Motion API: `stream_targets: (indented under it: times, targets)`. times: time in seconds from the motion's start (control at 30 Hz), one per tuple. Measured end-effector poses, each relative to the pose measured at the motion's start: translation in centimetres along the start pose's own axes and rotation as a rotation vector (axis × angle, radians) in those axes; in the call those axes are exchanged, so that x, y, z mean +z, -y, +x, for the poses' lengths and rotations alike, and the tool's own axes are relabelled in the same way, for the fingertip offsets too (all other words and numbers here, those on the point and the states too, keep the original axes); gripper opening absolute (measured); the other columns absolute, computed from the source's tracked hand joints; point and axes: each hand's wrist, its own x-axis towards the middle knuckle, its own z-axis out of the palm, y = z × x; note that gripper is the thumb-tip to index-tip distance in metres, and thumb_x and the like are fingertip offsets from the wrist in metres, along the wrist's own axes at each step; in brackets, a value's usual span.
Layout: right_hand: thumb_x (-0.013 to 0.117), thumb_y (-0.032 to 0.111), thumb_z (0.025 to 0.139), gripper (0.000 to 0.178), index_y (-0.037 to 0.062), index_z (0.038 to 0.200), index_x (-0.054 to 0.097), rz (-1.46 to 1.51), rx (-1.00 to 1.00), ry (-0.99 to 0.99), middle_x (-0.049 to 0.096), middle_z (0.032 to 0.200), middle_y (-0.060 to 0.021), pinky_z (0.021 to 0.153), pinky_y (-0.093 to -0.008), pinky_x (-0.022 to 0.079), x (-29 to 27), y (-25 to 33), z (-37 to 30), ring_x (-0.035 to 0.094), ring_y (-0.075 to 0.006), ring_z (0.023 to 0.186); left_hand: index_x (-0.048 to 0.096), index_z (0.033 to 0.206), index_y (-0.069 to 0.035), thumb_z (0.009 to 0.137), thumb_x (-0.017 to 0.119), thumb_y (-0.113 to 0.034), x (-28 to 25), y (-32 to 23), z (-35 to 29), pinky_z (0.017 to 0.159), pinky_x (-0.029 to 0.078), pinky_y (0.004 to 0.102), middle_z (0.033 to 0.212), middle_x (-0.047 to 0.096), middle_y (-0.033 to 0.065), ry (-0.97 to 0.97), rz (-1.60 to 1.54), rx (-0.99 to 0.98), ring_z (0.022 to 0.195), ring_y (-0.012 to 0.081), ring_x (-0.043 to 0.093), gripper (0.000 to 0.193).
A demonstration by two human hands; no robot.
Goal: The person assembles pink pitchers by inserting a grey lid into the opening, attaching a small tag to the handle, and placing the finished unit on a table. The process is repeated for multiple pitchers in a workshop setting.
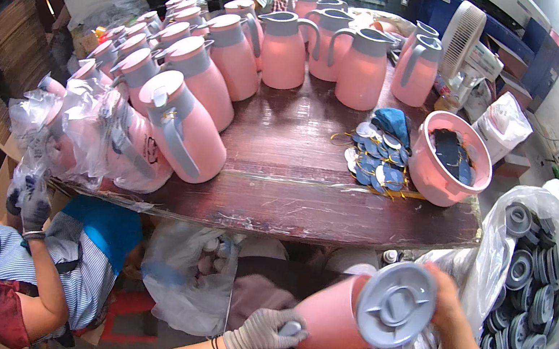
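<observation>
A pink jug (pixel 328 320) lies tilted across my lap, its wide end toward the right. My left hand (pixel 262 332), in a pale knitted glove, is closed on its grey handle (pixel 290 328). My bare right hand (pixel 447 302) grips the right edge of a round grey plastic cap (pixel 374 314), ridged with a raised ring in its middle. The cap covers the jug's wide end from this angle, and whether it is seated there I cannot tell. Beside my right arm, a clear plastic bag (pixel 487 269) holds many similar grey caps (pixel 520 270).
Several pink jugs (pixel 191 135) stand on the dark red table (pixel 289 205); some at left are in plastic. Dark tags (pixel 376 162) lie near a pink bucket (pixel 420 164). A gloved co-worker (pixel 56 271) works at left; another person (pixel 276 0) is beyond the table.
</observation>
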Motion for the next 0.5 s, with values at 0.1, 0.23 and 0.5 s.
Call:
stream_targets:
  times: [0.1, 0.23, 0.5]
  targets:
    - [0.053, 0.028, 0.095, 0.031, 0.0013, 0.105, 0.065, -0.534, -0.223, -0.018, 0.065, 0.103, -0.0099, 0.087, -0.0328, 0.047, 1.9, -3.6, 2.5, 0.06, -0.0191, 0.095, 0.066, 0.092, -0.006, 0.083, 0.073, -0.017, 0.2, 0.6, -1.4, 0.071, 0.049, 0.0271, 0.08, 0.066, 0.0039, -0.008, -0.053, -0.019, 0.073, 0.0099, 0.06, 0.016]
    - [0.059, 0.034, 0.09, 0.054, 0.0025, 0.132, 0.05, -1.1, -0.801, 0.192, 0.053, 0.13, -0.0194, 0.104, -0.0424, 0.037, 4.3, -3.2, -1.7, 0.05, -0.0367, 0.121, 0.066, 0.092, -0.006, 0.083, 0.072, -0.017, -0.1, 1.7, -1.9, 0.071, 0.05, 0.0265, 0.08, 0.066, 0.0042, -0.04, -0.183, -0.069, 0.074, 0.0102, 0.06, 0.016]
    - [0.069, 0.024, 0.083, 0.052, 0.0014, 0.127, 0.054, -0.791, -0.348, 0.121, 0.059, 0.121, -0.0197, 0.097, -0.0385, 0.043, 3.5, -7.0, -1.3, 0.057, -0.0353, 0.112, 0.065, 0.091, -0.006, 0.084, 0.071, -0.02, 0.3, 1.2, -0.4, 0.07, 0.05, 0.03, 0.078, 0.066, 0.0072, 0.06, -0.046, -0.008, 0.071, 0.0156, 0.063, 0.016]
